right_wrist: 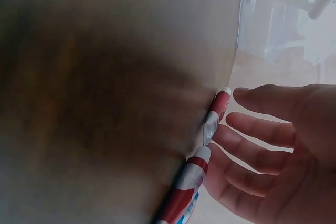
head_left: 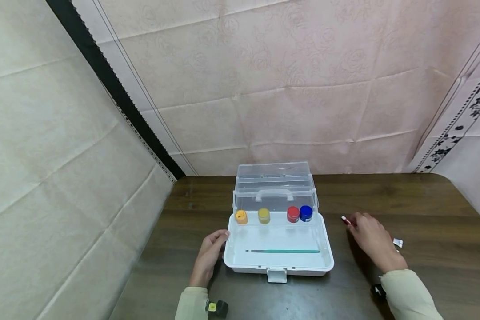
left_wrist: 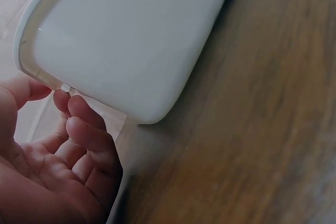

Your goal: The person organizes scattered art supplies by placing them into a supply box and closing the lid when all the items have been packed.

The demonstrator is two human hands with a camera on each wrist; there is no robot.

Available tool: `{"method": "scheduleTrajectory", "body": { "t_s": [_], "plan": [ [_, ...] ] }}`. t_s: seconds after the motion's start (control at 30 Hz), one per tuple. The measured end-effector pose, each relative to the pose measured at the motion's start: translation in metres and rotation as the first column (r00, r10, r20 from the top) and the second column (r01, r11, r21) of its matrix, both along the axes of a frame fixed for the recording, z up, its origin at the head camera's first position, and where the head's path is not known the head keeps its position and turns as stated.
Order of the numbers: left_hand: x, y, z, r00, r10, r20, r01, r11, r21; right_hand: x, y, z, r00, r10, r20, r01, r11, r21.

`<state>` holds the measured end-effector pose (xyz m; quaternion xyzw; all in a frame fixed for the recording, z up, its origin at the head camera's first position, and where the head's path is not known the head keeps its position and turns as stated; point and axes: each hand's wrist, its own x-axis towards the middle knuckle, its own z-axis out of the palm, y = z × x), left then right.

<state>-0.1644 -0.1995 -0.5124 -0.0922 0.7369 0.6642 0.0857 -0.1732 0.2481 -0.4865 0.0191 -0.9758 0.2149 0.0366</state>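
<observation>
A white plastic box (head_left: 278,240) with its clear lid (head_left: 275,182) raised stands on the table. In it are an orange jar (head_left: 241,217), a yellow jar (head_left: 264,216), a red jar (head_left: 293,214), a blue jar (head_left: 306,213) and a green paintbrush (head_left: 282,251). My left hand (head_left: 210,255) pinches the box's left rim, other fingers curled. Over at the right, my right hand (head_left: 372,240) is at a red-and-white tube (right_wrist: 218,106), thumb and relaxed fingers beside it. A second red-and-white tube (right_wrist: 186,190) lies nearer the wrist; the hand mostly hides both in the head view.
The brown wooden table (head_left: 200,195) has the box near its middle. A silvery tube end (head_left: 398,242) shows beside the right wrist. A front latch (head_left: 277,275) hangs down from the box. Pale patterned cloth (head_left: 284,89) hangs behind the table and at the left.
</observation>
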Motion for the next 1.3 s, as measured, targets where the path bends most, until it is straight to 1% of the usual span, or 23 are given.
{"method": "scheduleTrajectory", "body": {
  "t_s": [0.2,0.43,0.63,0.77,0.87,1.07,1.3],
  "plan": [
    [0.0,0.001,0.003,1.0,-0.009,0.004,0.009,1.0,-0.017,-0.004,0.002,0.003,0.997,-0.002,0.073,0.0,1.0,0.024],
    [0.0,0.002,0.005,1.0,-0.004,0.01,0.004,1.0,-0.025,-0.006,0.006,0.002,0.997,0.0,0.076,-0.003,1.0,0.03],
    [-0.002,0.0,0.004,1.0,-0.01,0.012,0.011,1.0,-0.029,-0.007,0.007,0.001,0.997,-0.002,0.08,0.0,1.0,0.018],
    [-0.002,-0.002,0.002,1.0,-0.016,0.016,0.016,0.999,-0.033,-0.006,0.006,0.003,0.996,-0.024,0.08,0.023,1.0,0.01],
    [-0.002,-0.002,0.002,1.0,-0.016,0.016,0.017,0.999,-0.037,-0.005,0.004,0.007,0.998,-0.034,0.05,0.034,0.999,-0.005],
    [0.0,-0.001,0.002,1.0,-0.008,0.02,0.008,1.0,-0.022,-0.005,-0.003,0.022,0.997,-0.022,-0.071,0.018,0.998,-0.058],
    [0.001,0.001,0.0,1.0,0.005,0.02,-0.005,1.0,-0.009,-0.014,-0.017,0.041,0.98,0.005,-0.197,-0.024,0.995,-0.092]
  ]
}}
